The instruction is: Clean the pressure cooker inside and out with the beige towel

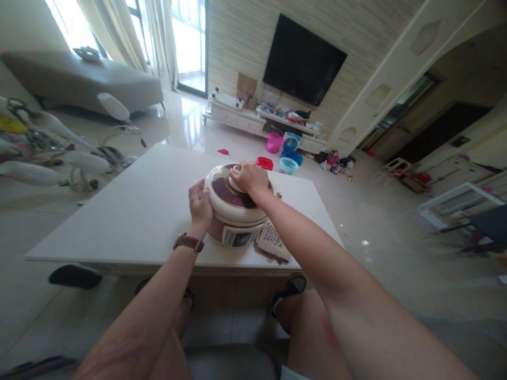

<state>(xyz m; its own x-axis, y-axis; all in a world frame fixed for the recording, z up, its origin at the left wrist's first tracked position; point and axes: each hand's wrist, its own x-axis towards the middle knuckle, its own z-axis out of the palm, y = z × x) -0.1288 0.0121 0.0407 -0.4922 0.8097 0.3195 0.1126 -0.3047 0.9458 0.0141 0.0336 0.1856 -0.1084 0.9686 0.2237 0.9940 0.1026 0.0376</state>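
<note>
A cream and brown electric slow cooker [236,236] stands upright near the front edge of a white table [130,211]. Its lid [225,194], dark and see-through with a pale rim, sits on top. My right hand [253,178] is closed around the lid's cream knob [235,179], reaching across from the right. Against the cooker's left side is my left hand [200,206], its fingers curved along the rim and partly hidden. A folded beige cloth [272,243] with a dark pattern lies beside the cooker, below my right forearm.
Beyond the table are a pink basket [274,143], a light-blue basket [288,166] and a red container [264,163] on the floor. Farther back stands a cluttered TV cabinet [237,119]. White-armed equipment [85,162] is to the left.
</note>
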